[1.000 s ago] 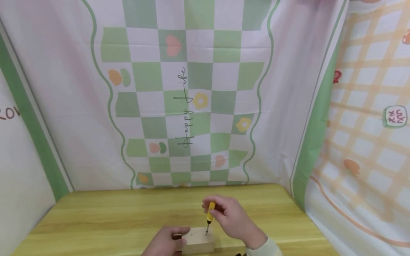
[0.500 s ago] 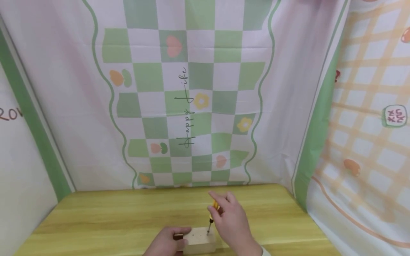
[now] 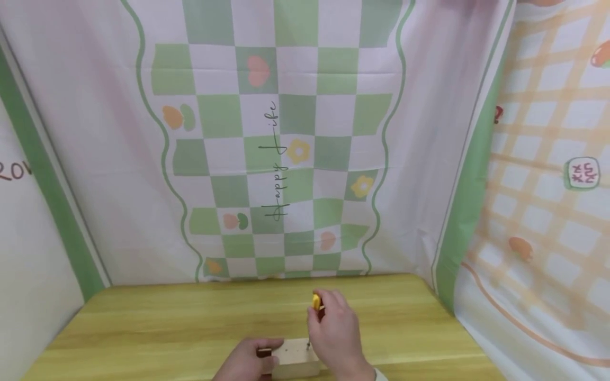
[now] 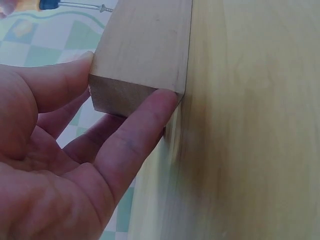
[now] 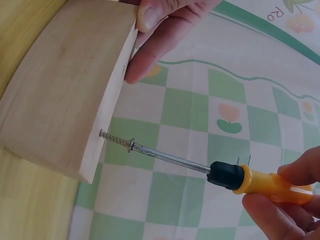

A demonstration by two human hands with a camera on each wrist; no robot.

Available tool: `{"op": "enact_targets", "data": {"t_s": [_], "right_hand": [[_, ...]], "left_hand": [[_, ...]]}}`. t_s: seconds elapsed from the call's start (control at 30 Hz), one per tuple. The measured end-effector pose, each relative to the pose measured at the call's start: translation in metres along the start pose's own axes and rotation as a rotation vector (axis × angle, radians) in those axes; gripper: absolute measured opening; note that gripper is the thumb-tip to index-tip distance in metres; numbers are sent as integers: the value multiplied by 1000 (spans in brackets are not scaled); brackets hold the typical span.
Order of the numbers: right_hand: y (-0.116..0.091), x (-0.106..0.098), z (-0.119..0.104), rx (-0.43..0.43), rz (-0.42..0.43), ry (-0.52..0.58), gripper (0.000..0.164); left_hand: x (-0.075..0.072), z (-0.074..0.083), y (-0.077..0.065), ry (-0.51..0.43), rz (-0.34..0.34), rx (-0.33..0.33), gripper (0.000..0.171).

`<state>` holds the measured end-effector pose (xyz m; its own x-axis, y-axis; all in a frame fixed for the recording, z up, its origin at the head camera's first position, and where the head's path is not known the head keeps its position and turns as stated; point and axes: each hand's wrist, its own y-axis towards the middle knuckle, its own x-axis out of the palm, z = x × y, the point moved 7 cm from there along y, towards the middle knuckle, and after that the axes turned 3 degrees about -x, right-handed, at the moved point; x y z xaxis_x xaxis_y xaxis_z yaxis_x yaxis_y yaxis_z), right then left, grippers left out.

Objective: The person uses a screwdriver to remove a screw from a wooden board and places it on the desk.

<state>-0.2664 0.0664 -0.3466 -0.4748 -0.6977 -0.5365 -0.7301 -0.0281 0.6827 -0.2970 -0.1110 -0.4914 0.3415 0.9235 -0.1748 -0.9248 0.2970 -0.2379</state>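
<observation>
A pale wooden block sits near the table's front. My left hand grips its left end, with the thumb and a finger on opposite faces in the left wrist view. A screw stands partly sunk in the block's top face, much of its thread showing. Against the screw's head rests the tip of a screwdriver with a yellow and black handle. My right hand pinches that handle between thumb and fingers, and in the head view it hides most of the shaft.
The wood-grain table extends behind and to both sides of the block. A green-and-white checked cloth hangs at the table's back edge. To the right hangs an orange plaid cloth. Small holes mark the block's top.
My right hand's fingers, spread half a second ago, are curled round the screwdriver handle again, and the hand has turned. My left hand and the block stay in place.
</observation>
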Motion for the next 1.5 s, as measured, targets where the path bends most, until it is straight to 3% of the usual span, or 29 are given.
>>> {"op": "enact_targets", "data": {"t_s": [0.17, 0.3, 0.67, 0.8, 0.93, 1.17, 1.37, 1.5], "right_hand": [[-1, 4, 2, 16, -19, 0, 33], [1, 5, 4, 10, -92, 58, 36], [13, 11, 28, -139, -398, 509, 30], [14, 12, 30, -167, -454, 551, 29], [12, 10, 20, -182, -372, 411, 32], [3, 4, -2, -143, -115, -8, 27], [-4, 2, -3, -66, 1, -21, 34], [-4, 2, 1, -50, 0, 27, 33]], "left_hand": [[0, 0, 1, 6, -3, -4, 39], [1, 0, 0, -12, -9, -8, 39], [0, 1, -1, -23, -18, 2, 39], [0, 0, 0, -24, -20, -1, 39], [1, 0, 1, -39, -25, 16, 39], [2, 0, 1, -52, -29, 35, 39], [1, -2, 2, -9, -8, 12, 38], [0, -3, 2, -6, 3, 0, 39]]}}
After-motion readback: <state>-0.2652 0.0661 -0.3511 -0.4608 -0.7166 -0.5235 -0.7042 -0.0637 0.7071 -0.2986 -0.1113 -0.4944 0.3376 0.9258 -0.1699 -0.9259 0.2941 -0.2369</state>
